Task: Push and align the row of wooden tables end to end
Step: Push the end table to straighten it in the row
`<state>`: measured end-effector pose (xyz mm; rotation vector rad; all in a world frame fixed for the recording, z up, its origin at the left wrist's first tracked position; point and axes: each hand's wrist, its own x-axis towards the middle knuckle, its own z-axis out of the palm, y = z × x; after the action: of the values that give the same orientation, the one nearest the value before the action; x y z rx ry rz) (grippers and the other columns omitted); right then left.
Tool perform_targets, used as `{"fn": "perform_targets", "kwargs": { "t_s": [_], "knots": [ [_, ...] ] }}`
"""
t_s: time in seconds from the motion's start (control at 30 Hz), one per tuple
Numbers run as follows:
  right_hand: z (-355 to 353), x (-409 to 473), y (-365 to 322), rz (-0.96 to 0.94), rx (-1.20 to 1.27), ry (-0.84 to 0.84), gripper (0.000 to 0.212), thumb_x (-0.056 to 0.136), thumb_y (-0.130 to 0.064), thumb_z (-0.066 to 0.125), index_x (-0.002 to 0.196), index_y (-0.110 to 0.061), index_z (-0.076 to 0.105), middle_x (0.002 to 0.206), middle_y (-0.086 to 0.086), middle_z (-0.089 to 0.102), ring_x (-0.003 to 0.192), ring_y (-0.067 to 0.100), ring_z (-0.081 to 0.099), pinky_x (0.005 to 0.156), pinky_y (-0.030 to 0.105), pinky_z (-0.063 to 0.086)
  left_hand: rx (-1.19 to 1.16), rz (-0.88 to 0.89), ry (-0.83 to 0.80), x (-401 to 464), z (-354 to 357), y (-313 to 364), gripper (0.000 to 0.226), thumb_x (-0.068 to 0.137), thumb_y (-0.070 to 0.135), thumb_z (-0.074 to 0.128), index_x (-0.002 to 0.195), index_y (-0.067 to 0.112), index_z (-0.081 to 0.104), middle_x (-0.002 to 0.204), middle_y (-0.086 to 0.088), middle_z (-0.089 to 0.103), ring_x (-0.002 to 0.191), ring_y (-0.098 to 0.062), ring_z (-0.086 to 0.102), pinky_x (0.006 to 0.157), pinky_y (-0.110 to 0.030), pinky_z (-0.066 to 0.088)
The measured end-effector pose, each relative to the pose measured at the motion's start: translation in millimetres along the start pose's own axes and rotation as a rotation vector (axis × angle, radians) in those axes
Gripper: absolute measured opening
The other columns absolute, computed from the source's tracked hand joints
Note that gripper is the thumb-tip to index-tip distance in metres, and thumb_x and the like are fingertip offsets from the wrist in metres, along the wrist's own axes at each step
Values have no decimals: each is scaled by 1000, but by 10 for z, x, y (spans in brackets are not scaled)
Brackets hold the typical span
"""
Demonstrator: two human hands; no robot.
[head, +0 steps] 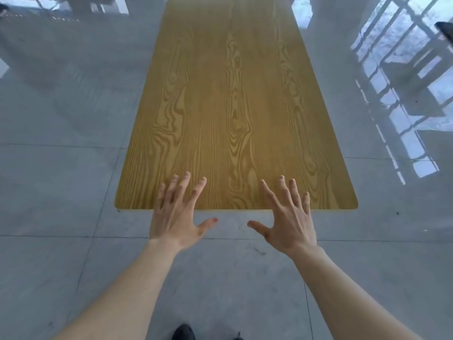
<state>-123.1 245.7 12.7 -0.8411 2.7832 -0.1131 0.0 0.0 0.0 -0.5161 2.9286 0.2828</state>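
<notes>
**Both hands spread at the near end of the wooden tabletop**

While the person stood on the glossy grey tiled floor (61, 192), the long yellow-brown wood-grain tabletop (232, 106) ran straight away from them, its rounded near edge just ahead. The left hand (175, 214) was spread wide, fingers over the near edge, thumb hanging off it. The right hand (288, 217) was likewise splayed, gripping nothing. Whether either palm touched the wood could not be told. No writing or label showed anywhere. A dark shoe tip (182, 332) showed below.

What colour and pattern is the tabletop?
Yellowish-brown tabletop with wavy wood grain; head view shows it.
</notes>
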Motion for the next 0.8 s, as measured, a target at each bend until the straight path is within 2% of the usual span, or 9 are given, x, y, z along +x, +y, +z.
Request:
{"fn": "perform_targets", "kwargs": {
  "t_s": [0.23, 0.5, 0.8],
  "knots": [
    [225, 126, 30, -27, -6, 138, 73, 97, -75, 31, 160, -37, 27, 168, 18, 20, 155, 42, 12, 118, 71, 19, -8, 29, 135, 99, 259, -57, 81, 94, 80, 22, 163, 41, 7, 173, -6, 7, 159, -33, -5, 127, -60, 4],
    [259, 159, 44, -46, -65, 181, 74, 96, -71, 36, 159, -33, 32, 165, 22, 27, 152, 46, 21, 115, 73, 21, -16, 51, 155, 134, 304, -65, 79, 95, 77, 25, 163, 38, 18, 171, -7, 18, 159, -36, 7, 125, -61, 10],
    [218, 354, -67, -47, -58, 182, 74, 95, -70, 34, 158, -32, 35, 164, 22, 30, 151, 46, 25, 113, 74, 24, 7, 60, 120, 327, 229, -214, 78, 95, 76, 27, 163, 38, 18, 172, -5, 18, 159, -33, 6, 123, -60, 14]
  ]
}}
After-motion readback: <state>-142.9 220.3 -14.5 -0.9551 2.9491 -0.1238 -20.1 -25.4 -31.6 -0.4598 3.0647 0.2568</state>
